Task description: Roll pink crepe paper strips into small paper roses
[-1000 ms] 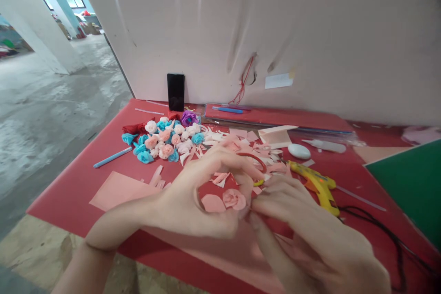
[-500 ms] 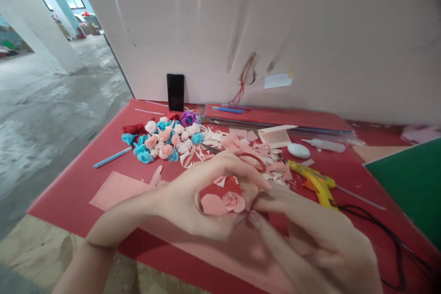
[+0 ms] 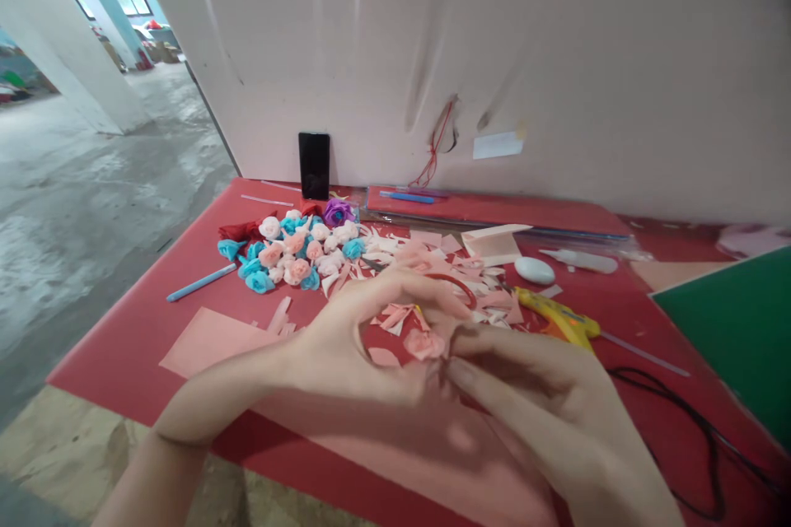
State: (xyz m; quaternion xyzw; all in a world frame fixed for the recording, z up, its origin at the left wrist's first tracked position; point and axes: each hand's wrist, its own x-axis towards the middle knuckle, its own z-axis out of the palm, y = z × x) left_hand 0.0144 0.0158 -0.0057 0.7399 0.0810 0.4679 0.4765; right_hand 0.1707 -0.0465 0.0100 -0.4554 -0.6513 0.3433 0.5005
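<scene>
Both of my hands meet low over the red table (image 3: 124, 329), pinching a small pink paper rose (image 3: 425, 342). My left hand (image 3: 358, 346) curls its thumb and forefinger around the rose from the left. From the right, the fingertips of my right hand (image 3: 544, 395) press against the same rose. A loose pink petal (image 3: 384, 357) shows below the left thumb. Under the hands lies a pink paper sheet (image 3: 445, 453).
A pile of pink, white and blue paper roses (image 3: 297, 251) lies behind, with pink scraps (image 3: 488, 296) and red-handled scissors (image 3: 454, 284). A yellow glue gun (image 3: 559, 317) with a black cord (image 3: 698, 428), a blue pen (image 3: 201, 282), a phone (image 3: 314, 165) and a green sheet (image 3: 735, 329) surround them.
The rose has shifted slightly up and closer into my fingertips, and the petal is more covered by my left thumb. My right hand has closed in over it.
</scene>
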